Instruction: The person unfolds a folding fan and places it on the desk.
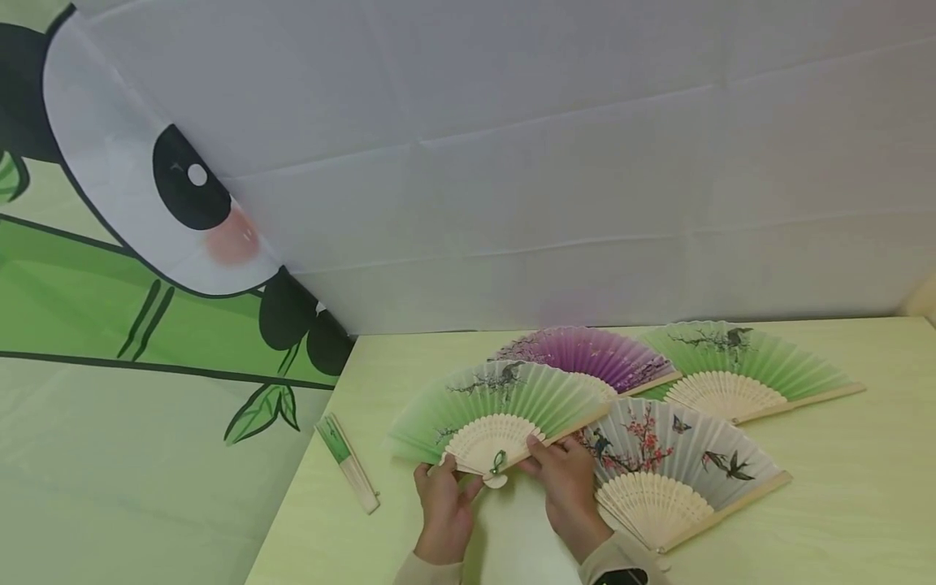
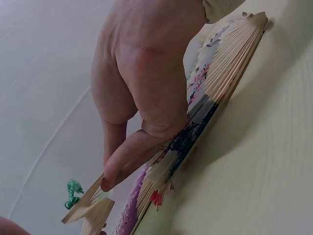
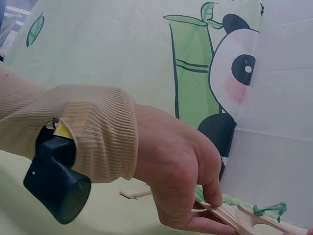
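Note:
An unfolded pale green hand fan [image 1: 493, 410] with a pale ribbed base is held over the table by both hands. My left hand [image 1: 444, 512] pinches the left end of its base, and my right hand [image 1: 569, 486] pinches the right side. From its pivot hangs a green cord loop [image 1: 499, 461]. In the left wrist view the right hand [image 2: 146, 83] has its thumb and fingers on the fan's sticks [image 2: 93, 198]. The left hand [image 3: 178, 169] appears in the right wrist view, gripping the fan's other side.
Behind and to the right lie an open purple fan [image 1: 570, 349], another green fan [image 1: 768, 357] and a white flowered fan [image 1: 680, 439]. A folded green fan [image 1: 347, 463] rests near the table's left edge. A panda-print cloth [image 1: 512, 162] hangs behind.

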Available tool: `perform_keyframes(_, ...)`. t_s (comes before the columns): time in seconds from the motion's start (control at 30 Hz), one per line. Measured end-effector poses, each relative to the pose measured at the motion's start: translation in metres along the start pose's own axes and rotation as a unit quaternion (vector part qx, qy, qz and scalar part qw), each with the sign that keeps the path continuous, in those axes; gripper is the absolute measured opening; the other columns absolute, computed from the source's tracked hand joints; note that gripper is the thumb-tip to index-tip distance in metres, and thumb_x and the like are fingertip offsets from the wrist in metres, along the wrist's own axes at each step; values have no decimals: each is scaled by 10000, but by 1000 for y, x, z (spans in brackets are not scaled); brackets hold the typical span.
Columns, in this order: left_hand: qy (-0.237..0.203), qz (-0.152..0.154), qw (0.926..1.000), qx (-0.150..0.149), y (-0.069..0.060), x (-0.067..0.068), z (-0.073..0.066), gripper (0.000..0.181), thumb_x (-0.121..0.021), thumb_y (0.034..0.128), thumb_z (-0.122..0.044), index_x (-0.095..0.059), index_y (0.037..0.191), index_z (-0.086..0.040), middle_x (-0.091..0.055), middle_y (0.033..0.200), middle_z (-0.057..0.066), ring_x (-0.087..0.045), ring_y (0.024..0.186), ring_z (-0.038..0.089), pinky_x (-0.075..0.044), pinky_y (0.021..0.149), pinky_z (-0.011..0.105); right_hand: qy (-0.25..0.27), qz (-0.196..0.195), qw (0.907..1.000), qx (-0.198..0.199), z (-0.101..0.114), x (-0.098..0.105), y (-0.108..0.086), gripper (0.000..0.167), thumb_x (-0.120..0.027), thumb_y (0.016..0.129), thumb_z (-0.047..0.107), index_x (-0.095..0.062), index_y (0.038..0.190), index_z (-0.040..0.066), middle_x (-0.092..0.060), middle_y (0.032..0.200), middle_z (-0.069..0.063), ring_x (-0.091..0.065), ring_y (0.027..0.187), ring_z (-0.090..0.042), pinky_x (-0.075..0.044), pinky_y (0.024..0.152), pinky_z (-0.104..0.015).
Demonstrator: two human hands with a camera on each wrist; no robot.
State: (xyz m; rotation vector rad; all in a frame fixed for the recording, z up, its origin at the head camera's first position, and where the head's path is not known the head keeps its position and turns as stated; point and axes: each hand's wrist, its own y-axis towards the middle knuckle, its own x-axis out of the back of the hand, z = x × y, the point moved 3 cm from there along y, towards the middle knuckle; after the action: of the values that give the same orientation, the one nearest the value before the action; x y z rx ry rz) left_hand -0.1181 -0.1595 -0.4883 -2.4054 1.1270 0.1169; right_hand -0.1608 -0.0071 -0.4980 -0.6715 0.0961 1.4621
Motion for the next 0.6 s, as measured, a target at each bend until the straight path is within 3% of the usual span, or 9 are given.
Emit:
perform_keyframes(0.13,49,-190,9998,-58,-2,5,-1,596,-320,1115,-79,47,1554,87,-401,1350,262,-538,1140,263,-552,1020,537,-20,161,9998,-72,-6,-1,-6,484,-599,1053,-27,-394,1453,-205,-557,1349,-428,-736,1083,-350,-636,849,-339)
perform_keyframes(0.23,77,-358,9992,-154,-2,8,-2,567,-310,1101,-75,-5,1544,102,-373,1389,275,-525,1214,318,-549,1025,496,-84,200,9996,-181,-11,0,-11,483,-599,1053,-29,-386,1451,-200,-571,1329,-415,-735,1083,-360,-636,852,-346)
perform_keyframes(0.43,58,-674,9974,-267,-2,14,-4,521,-200,1106,-60,-72,1561,159,-249,1573,391,-355,1454,493,-386,1190,596,-227,190,9993,-224,-21,3,-16,500,-612,1042,-38,-373,1442,-219,-612,1271,-400,-740,1072,-388,-640,838,-356)
perform_keyframes(0.5,95,-797,9963,-298,-1,17,-4,526,-200,1095,-33,-87,1562,180,-241,1590,400,-337,1466,494,-383,1202,549,-235,213,9993,-214,-22,3,-18,511,-612,1041,-41,-358,1444,-225,-597,1278,-419,-727,1096,-424,-640,843,-374)
perform_keyframes(0.6,212,-983,9943,-368,-1,21,-3,515,-228,1058,22,-160,1534,205,-309,1553,377,-381,1414,455,-472,1101,352,-267,202,9991,-258,-24,4,-20,516,-614,1043,-34,-344,1444,-215,-594,1272,-417,-725,1092,-431,-641,841,-387)
